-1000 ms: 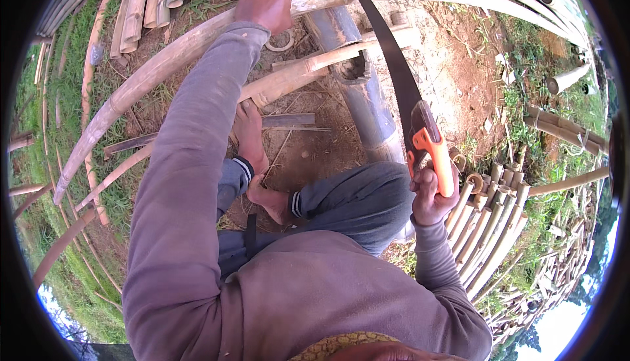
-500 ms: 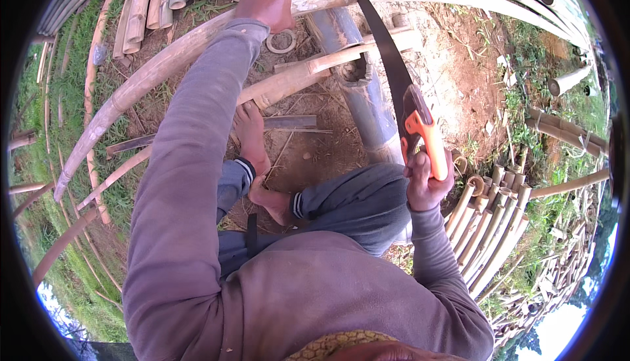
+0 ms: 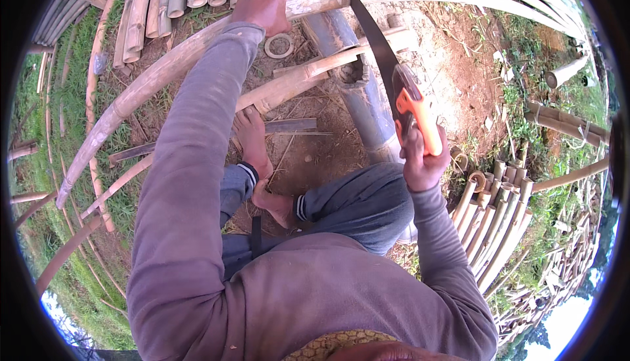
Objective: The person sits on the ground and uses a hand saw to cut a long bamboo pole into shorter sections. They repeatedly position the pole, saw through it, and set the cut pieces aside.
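Clock positions taken from the centre of the head view.

Left grip (image 3: 262,12), bare, between 11 and 12 o'clock: clenched around a pale bamboo pole (image 3: 164,67), forearm reaching up from 8 o'clock. Pole arcs from about 9 o'clock over the top to 2 o'clock; bend partly due to the fisheye.

Right grip (image 3: 425,157), at 3 o'clock: grasping the orange handle (image 3: 426,125) of a hand saw (image 3: 377,39). Dark blade runs from the handle at 2 o'clock up to 12, its tip close to the upper rim, and crosses the pole just to the right of the left grip. Depth of any cut: cannot tell.

Below the pole, a thick dark bamboo tube (image 3: 374,115) slants from 12 toward 2 o'clock, with a hollow in its upper side. A split bamboo piece (image 3: 285,90) lies across it near that hollow. Pale ring (image 3: 279,58) on the ground (image 3: 459,65) between 11 and 12. Bare feet (image 3: 254,144) at 9 to 10 o'clock.

Periphery: bundle of cut bamboo lengths (image 3: 495,230) between 3 and 4 o'clock; row of bamboo tubes (image 3: 156,6) between 10 and 11.
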